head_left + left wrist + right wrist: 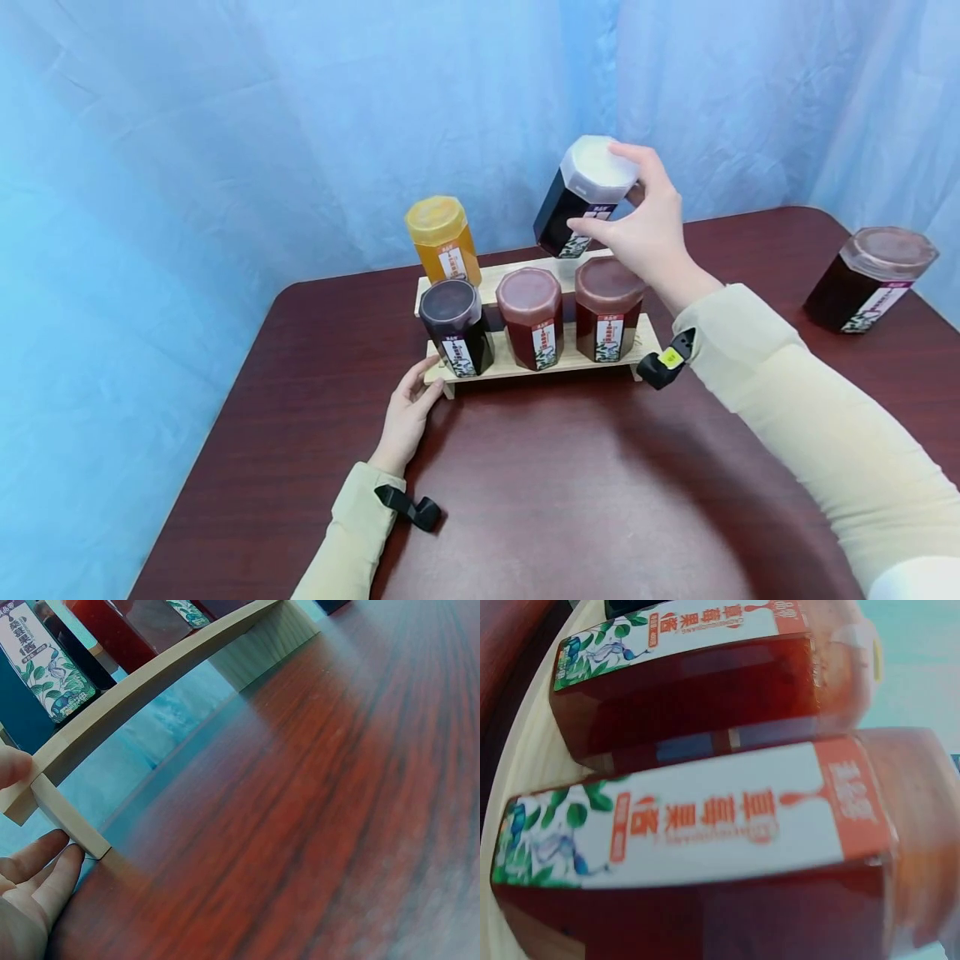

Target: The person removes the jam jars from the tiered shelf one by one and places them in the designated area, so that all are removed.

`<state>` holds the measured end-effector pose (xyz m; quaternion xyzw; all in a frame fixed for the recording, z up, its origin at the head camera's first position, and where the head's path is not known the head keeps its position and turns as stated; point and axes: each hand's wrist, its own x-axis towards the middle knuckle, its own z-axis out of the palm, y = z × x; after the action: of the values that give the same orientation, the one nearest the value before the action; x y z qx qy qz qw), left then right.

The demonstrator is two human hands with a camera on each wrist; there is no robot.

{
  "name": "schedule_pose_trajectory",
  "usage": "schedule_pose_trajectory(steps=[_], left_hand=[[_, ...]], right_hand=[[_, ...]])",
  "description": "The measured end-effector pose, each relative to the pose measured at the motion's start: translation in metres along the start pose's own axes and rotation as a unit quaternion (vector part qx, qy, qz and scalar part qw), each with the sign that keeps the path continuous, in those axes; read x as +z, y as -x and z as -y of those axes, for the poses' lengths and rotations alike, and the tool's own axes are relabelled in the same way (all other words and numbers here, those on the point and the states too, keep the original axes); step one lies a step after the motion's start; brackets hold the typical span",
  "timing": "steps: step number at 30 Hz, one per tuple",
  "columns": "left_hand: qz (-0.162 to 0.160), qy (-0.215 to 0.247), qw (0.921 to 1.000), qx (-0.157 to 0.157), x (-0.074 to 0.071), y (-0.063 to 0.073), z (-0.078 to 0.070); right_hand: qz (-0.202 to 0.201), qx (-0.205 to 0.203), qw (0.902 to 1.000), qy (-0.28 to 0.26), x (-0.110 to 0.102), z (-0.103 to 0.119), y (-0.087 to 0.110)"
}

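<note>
A dark jar with a whitish lid (pixel 558 218) is hanging tilted in the air above the back tier of a two-tier wooden stand (pixel 504 354). The right hand (pixel 648 221) is holding it, its grip pinching the jar with the thumb along the label side and fingers at the lid. On the back tier's left end, a yellow jar (pixel 447 250) is standing; along the front tier, a black-lidded jar (pixel 450 312) and two red jars (pixel 530 321) are standing in a row. The left hand (pixel 405 412) is gripping the front tier's left end. The stand is resting on a dark red bench (pixel 525 450), where another dark jar (pixel 866 279) is standing well apart, to the right. Blue curtains (pixel 375 125) are hanging behind.
</note>
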<state>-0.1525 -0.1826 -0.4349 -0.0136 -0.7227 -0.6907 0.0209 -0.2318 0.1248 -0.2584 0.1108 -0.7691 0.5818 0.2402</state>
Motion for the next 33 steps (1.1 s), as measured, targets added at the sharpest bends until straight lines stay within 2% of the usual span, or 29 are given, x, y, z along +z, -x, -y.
schedule_pose_trajectory(steps=[9,15,22,26,33], left_hand=[[-0.011,-0.023,0.9996,-0.008,-0.008,0.001,0.001],[-0.011,-0.016,0.9998,-0.011,-0.009,0.002,0.003],[-0.013,-0.001,0.9999,-0.001,-0.008,0.002,0.001],[-0.016,-0.006,0.9999,0.001,-0.007,0.004,0.0],[-0.013,-0.008,0.9999,0.0,-0.009,0.005,0.001]], right_hand=[[-0.045,-0.028,0.9985,-0.015,-0.015,-0.01,0.01],[-0.086,-0.04,0.994,-0.055,-0.026,-0.023,0.017],[-0.122,-0.039,0.9918,-0.009,-0.044,-0.038,0.022],[-0.127,-0.021,0.9917,-0.006,-0.055,-0.048,0.026],[-0.121,-0.005,0.992,0.033,-0.072,-0.062,0.035]])
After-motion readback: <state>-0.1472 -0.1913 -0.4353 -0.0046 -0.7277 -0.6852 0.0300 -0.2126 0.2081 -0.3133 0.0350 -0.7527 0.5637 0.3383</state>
